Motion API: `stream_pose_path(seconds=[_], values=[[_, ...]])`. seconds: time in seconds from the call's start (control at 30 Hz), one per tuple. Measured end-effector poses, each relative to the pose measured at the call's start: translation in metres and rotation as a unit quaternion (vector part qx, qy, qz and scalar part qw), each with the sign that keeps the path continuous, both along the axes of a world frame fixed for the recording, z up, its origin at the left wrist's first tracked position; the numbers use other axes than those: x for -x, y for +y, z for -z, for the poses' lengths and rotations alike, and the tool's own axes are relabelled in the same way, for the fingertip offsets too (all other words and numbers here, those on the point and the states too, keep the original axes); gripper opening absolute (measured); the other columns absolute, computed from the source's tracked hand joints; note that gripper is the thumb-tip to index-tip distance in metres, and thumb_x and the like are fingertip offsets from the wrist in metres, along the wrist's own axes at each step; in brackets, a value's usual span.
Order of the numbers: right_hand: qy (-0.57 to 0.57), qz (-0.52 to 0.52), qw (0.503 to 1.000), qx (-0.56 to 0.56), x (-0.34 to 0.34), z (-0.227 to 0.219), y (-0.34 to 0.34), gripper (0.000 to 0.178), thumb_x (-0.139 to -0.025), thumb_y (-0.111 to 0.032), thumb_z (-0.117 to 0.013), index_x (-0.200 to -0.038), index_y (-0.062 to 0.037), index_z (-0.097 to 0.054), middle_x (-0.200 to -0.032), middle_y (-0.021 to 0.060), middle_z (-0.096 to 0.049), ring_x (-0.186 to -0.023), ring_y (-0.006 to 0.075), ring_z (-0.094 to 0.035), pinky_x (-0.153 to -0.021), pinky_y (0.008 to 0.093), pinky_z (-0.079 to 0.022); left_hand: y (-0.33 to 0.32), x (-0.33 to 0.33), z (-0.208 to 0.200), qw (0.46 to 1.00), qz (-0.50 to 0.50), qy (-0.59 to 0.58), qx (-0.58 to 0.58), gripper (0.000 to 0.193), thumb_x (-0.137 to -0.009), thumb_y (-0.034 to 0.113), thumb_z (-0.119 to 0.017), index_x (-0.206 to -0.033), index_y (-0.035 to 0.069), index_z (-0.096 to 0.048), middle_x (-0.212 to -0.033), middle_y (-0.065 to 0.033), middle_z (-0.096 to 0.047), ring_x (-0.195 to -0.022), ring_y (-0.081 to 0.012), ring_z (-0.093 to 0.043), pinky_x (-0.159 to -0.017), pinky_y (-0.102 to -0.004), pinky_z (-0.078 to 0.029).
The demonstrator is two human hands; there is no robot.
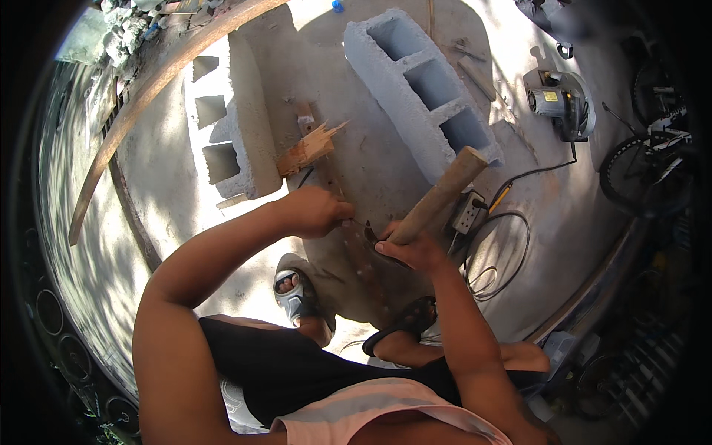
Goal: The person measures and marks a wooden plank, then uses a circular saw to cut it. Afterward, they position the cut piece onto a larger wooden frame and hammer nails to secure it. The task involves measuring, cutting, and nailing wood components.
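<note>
My right hand [417, 251] is closed around a hammer near its head. Its thick wooden handle [439, 194] points up and to the right, and a dark curved metal part, which looks like the claw, shows by my thumb. Close to that metal, my left hand [319, 212] pinches a thin nail [359, 222] between thumb and fingertips. Below both hands a narrow wooden strip [331, 176] with small marks along it lies on the ground, running toward my feet. A splintered piece of wood [305, 152] rests across it, beside the left block.
Hollow concrete blocks [259, 111] [356, 55] stand left and right of the strip. A long curved plank [141, 100] lies at far left. At right are a circular saw [556, 102], a socket strip [469, 213] with looped cable [525, 245], and a bicycle [644, 167].
</note>
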State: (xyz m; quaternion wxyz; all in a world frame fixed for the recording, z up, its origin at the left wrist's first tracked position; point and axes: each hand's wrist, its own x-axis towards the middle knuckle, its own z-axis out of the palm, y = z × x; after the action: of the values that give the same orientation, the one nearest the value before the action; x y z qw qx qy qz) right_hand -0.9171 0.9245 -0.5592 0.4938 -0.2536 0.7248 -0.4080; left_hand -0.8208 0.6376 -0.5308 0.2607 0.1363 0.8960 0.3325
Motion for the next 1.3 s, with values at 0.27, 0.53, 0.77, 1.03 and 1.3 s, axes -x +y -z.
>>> stream_pose_path(seconds=[0.27,0.53,0.77,1.03,1.3], values=[[0.154,-0.11,0.932,-0.31,-0.017,0.052,0.047,0.072,-0.074,-0.051,-0.087,-0.118,0.0038,-0.072,-0.105,0.0252,-0.075,-0.102,0.0381,-0.074,-0.088,0.0447,-0.057,0.045,-0.024,0.042,0.989,0.026,0.008,0.148,0.04,-0.092,0.034,-0.071,-0.118,0.004,-0.066,-0.122,-0.0144,-0.069,-0.119,-0.0346,-0.065,-0.096,-0.0496,-0.05],[0.132,-0.106,0.905,-0.39,-0.01,0.069,0.077,0.078,-0.079,-0.047,-0.084,-0.13,0.0077,-0.063,-0.126,0.0302,-0.067,-0.12,0.0421,-0.065,-0.101,0.0461,-0.052,-0.034,0.023,0.039,0.901,-0.223,0.241,0.283,0.04,-0.08,0.015,-0.074,-0.115,0.006,-0.057,-0.11,-0.0145,-0.063,-0.11,-0.0317,-0.06,-0.094,-0.042,-0.05],[0.391,-0.002,0.887,-0.244,-0.051,0.037,-0.005,0.064,-0.084,-0.042,-0.083,-0.121,0.0019,-0.053,-0.126,0.0251,-0.06,-0.111,0.0437,-0.065,-0.097,0.0504,-0.054,-0.054,0.027,0.044,0.921,-0.257,0.002,0.294,0.05,-0.083,0.016,-0.078,-0.123,0.002,-0.051,-0.116,-0.0211,-0.063,-0.108,-0.0394,-0.067,-0.086,-0.0501,-0.058],[0.247,-0.007,0.924,-0.293,-0.1,0.067,-0.081,0.065,-0.087,-0.042,-0.082,-0.128,-0.0005,-0.053,-0.129,0.0222,-0.061,-0.116,0.0421,-0.066,-0.097,0.0483,-0.055,-0.061,0.043,0.057,0.935,-0.217,0.011,0.28,0.048,-0.085,0.011,-0.075,-0.125,-0.002,-0.051,-0.116,-0.0233,-0.065,-0.107,-0.04,-0.069,-0.087,-0.0475,-0.059],[0.104,0.038,0.975,-0.193,-0.077,0.062,-0.035,0.066,-0.091,-0.034,-0.078,-0.142,-0.0006,-0.051,-0.131,0.0237,-0.06,-0.115,0.0488,-0.064,-0.096,0.0524,-0.053,-0.098,0.083,0.019,0.96,-0.198,-0.025,0.194,0.044,-0.085,0.022,-0.074,-0.125,0.007,-0.06,-0.116,-0.022,-0.067,-0.109,-0.0416,-0.068,-0.093,-0.0487,-0.055]])
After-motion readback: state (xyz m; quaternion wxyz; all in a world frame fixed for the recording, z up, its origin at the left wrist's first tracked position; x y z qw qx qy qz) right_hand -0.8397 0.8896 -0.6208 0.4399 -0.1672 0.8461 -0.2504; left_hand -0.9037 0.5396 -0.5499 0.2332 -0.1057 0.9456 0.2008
